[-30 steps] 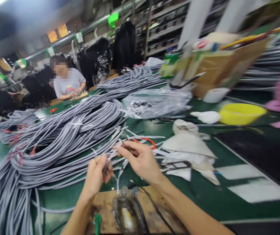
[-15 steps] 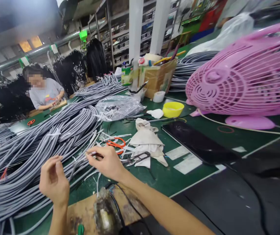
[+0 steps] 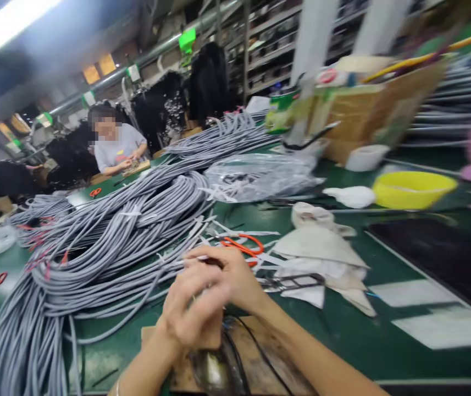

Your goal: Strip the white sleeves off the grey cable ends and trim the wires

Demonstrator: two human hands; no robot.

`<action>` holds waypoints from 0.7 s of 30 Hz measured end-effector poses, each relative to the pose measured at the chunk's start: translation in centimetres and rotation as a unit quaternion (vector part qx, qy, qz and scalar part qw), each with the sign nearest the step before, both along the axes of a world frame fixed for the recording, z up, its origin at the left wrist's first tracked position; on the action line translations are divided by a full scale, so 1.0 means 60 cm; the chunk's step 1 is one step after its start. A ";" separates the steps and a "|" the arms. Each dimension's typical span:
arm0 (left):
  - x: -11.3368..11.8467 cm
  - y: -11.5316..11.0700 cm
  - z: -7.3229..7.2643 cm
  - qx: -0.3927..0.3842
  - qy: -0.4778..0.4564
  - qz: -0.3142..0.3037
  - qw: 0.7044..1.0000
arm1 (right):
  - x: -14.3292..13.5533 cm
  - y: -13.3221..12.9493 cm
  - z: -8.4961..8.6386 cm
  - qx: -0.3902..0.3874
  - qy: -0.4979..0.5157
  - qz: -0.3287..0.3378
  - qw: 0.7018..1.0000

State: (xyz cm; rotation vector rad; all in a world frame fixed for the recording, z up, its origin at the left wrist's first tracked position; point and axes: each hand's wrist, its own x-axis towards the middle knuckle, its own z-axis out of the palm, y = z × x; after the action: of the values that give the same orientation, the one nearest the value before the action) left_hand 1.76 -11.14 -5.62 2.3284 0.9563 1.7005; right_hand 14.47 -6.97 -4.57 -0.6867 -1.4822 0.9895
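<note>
My left hand (image 3: 194, 308) and my right hand (image 3: 235, 278) are close together, overlapping in view above a worn wooden board (image 3: 260, 341). Motion smears the left fingers, which bend in front of the right hand. The right fingers are curled closed, and whatever they hold is too hidden to name. Below the hands, a rounded glossy device (image 3: 212, 371) rests on the board beside black cords. Just beyond the right hand lie orange-handled scissors (image 3: 245, 245). Long bundles of grey cable (image 3: 136, 242) stretch to the left of both hands.
White cloth (image 3: 317, 247) and a dark metal tool (image 3: 297, 281) lie right of the hands. Farther out are a plastic bag (image 3: 260, 176), a yellow ring-shaped container (image 3: 412, 190), a cardboard box (image 3: 350, 115) and a dark flat screen (image 3: 437, 253). Across the table sits another person (image 3: 120, 146).
My left hand has moved right, from apart to overlapping my right hand. The camera view has shifted, so the table items appear farther right and the pink fan is mostly out of frame.
</note>
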 end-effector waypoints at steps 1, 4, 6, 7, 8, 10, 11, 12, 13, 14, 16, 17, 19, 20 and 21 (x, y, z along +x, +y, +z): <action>0.003 0.006 0.000 0.025 0.002 0.012 1.000 | 0.002 -0.001 0.001 -0.015 0.025 0.014 0.999; -0.001 0.027 0.009 -0.054 -0.025 0.017 0.998 | 0.006 -0.002 0.004 -0.052 0.064 0.040 0.996; -0.009 0.032 0.015 -0.115 -0.015 0.003 0.993 | 0.008 -0.003 0.005 -0.060 0.076 0.038 0.995; -0.011 0.032 0.017 -0.117 -0.008 0.003 0.993 | 0.009 -0.003 0.005 -0.059 0.086 0.027 0.994; -0.013 0.030 0.018 -0.103 -0.006 0.009 0.995 | 0.010 -0.003 0.005 -0.057 0.097 0.013 0.994; -0.013 0.027 0.020 -0.064 -0.012 0.035 0.997 | 0.013 -0.004 0.004 -0.046 0.113 -0.015 0.992; -0.011 0.025 0.022 -0.056 -0.012 0.045 0.997 | 0.015 -0.005 0.004 -0.037 0.113 -0.021 0.993; -0.010 0.024 0.024 -0.060 -0.007 0.054 0.997 | 0.017 -0.005 0.004 -0.026 0.106 -0.020 0.994; -0.009 0.023 0.026 -0.071 0.001 0.063 0.995 | 0.019 -0.005 0.005 -0.016 0.093 -0.016 0.995; -0.008 0.023 0.028 -0.084 0.009 0.069 0.994 | 0.020 -0.006 0.006 -0.006 0.077 -0.011 0.997; -0.008 0.022 0.033 -0.111 0.021 0.075 0.991 | 0.022 -0.007 0.010 0.009 0.049 -0.007 0.999; -0.009 0.022 0.035 -0.117 0.027 0.079 0.990 | 0.022 -0.007 0.012 0.014 0.038 -0.010 0.999; -0.010 0.022 0.037 -0.108 0.040 0.088 0.989 | 0.020 -0.009 0.015 0.027 0.017 -0.026 0.999; -0.010 0.021 0.037 -0.099 0.045 0.089 0.990 | 0.019 -0.010 0.016 0.035 0.006 -0.038 0.999; -0.009 0.020 0.036 -0.091 0.045 0.082 0.991 | 0.017 -0.011 0.015 0.043 -0.006 -0.052 0.998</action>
State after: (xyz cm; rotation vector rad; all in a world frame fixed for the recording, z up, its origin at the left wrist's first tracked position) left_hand 1.20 -9.92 -3.48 2.2792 1.2930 1.4986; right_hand 15.48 -7.63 -3.66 -0.7015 -1.4766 0.8383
